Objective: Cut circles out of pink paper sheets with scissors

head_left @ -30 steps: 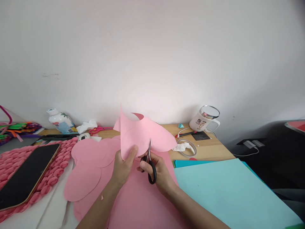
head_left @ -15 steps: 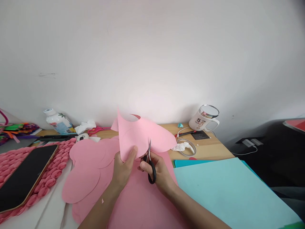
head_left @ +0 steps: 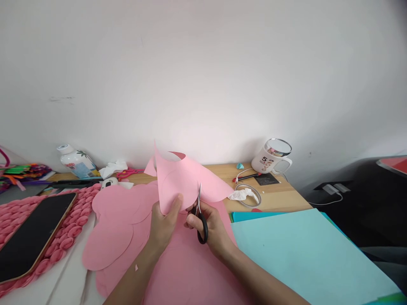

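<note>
My left hand (head_left: 165,224) pinches the lower edge of a pink paper sheet (head_left: 178,182), thumb in front and fingers behind. Faint curved outlines show on the sheet, and a rounded piece is cut out of its top. My right hand (head_left: 210,224) grips black-handled scissors (head_left: 202,228), their blades pointing up against the sheet's cut edge. The sheet's right part curls away beyond the blades. Under my hands lies more pink paper (head_left: 190,271). Several cut pink rounds (head_left: 108,245) overlap to the left of my left hand. A tiny pink scrap (head_left: 136,267) clings to my left forearm.
At left a phone (head_left: 34,233) rests on a pink knitted mat (head_left: 71,231). A bottle (head_left: 78,161), crumpled tissue (head_left: 112,168) and pink scissors (head_left: 129,173) lie along the wall. To the right are a white mug (head_left: 269,159), a coiled cable (head_left: 260,197) and light blue paper (head_left: 305,254).
The sheet's right part has curled further back and its far end has drawn in to the left. Both hands keep nearly the same place and hold.
</note>
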Demonstrator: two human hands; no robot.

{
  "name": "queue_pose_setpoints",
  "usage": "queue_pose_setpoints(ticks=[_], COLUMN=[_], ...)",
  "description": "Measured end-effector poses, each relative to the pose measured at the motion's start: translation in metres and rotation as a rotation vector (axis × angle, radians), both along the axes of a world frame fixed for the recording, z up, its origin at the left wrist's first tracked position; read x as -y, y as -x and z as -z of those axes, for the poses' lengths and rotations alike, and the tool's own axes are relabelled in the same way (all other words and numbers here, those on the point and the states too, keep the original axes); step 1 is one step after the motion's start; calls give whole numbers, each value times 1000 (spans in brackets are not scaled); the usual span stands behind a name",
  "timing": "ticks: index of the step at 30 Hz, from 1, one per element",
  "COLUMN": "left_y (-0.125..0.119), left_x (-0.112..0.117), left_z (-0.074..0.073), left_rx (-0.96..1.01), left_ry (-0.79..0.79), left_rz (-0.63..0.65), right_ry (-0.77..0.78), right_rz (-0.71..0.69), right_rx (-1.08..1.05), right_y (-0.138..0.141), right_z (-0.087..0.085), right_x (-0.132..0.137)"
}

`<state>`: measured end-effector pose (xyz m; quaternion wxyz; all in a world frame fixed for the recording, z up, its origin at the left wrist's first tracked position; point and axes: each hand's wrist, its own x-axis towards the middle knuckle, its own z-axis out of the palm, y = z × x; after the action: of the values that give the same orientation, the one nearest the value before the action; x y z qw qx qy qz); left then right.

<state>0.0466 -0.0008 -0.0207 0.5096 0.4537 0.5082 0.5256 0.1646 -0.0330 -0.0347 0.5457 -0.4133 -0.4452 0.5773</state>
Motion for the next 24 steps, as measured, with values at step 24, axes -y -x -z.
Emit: queue_pose_setpoints(ticks=[24], left_y=[-5], left_x=[14], left_z=[-16], left_rx=[-14], left_ry=[17], left_rz=[187], right_ry=[-43], right_rz=[-19], right_rx=[-114], right_y=[5], right_z=[2], right_x=[2])
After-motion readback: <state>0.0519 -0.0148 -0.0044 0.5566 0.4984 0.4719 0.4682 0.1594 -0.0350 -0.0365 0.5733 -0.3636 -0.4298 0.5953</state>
